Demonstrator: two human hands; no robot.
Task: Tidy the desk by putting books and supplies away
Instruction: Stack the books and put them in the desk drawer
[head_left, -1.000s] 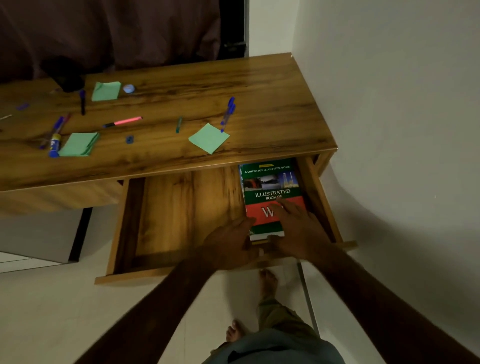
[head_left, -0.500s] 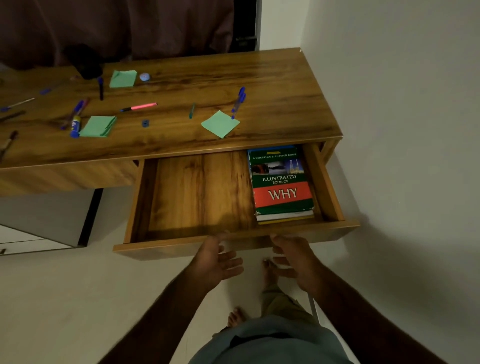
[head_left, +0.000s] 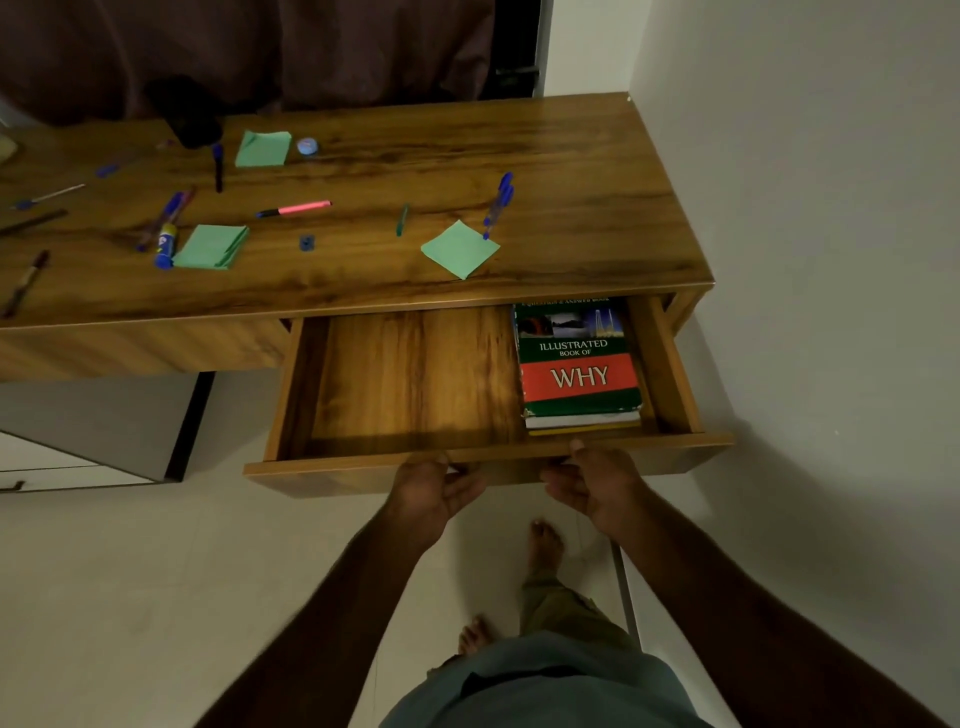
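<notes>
Loses the far end of the green book (head_left: 579, 374) under the desk top (head_left: 571, 156), top line of print half covered. Shows only page edges beneath it. Tucks fingertips of left hand (head_left: 431, 488) and right hand (head_left: 597, 483) under the drawer front (head_left: 337, 475). Cuts a dark pen (head_left: 36, 221) at the left edge; leaves the black object (head_left: 189, 117) too dim to name

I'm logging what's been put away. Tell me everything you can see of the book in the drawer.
The book has a green cover with a photo strip, ILLUSTRATED BOOK OF and a red band reading WHY. It lies flat, face up, at the right end of the open drawer, page edges toward the front.
</notes>
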